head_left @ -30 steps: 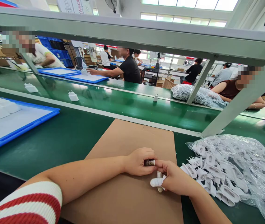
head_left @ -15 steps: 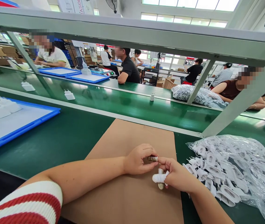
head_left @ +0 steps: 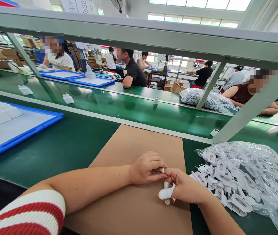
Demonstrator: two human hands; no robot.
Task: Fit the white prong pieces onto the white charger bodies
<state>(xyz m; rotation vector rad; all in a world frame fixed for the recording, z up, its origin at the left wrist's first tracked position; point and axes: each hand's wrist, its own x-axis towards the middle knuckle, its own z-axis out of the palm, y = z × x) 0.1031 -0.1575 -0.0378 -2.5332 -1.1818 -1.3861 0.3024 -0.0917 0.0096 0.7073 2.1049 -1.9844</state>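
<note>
The left hand (head_left: 145, 169) and right hand (head_left: 185, 188) meet over a flat, matte sheet of brown cardboard (head_left: 134, 143) that lies on the smooth green desk (head_left: 63, 150). The left hand's fingers (head_left: 153, 161) are curled in tight, thumb and forefinger pinched on a small brownish piece (head_left: 159, 170) - a short, rounded thing with a white band at one end, too small to make out further. It sits right between the two hands, just above the cardboard. The right hand is loosely curled with its forefinger stretched to touch that piece; whether it grips the piece I cannot tell. Its thumb wears a soft white sleeve (head_left: 163, 194), wrinkled like thin rubber or cloth. Near the right wrist a crinkly clear plastic bag (head_left: 263, 169) spills glossy white moulded parts with oval rims. Well to the left stands a shallow blue-rimmed tray (head_left: 31, 133) with blocky white pieces in it. Beyond the cardboard runs a shiny green belt (head_left: 129, 111) carrying a small white plug adapter (head_left: 68, 98) - and over it all a grey painted metal frame (head_left: 139, 36).
</note>
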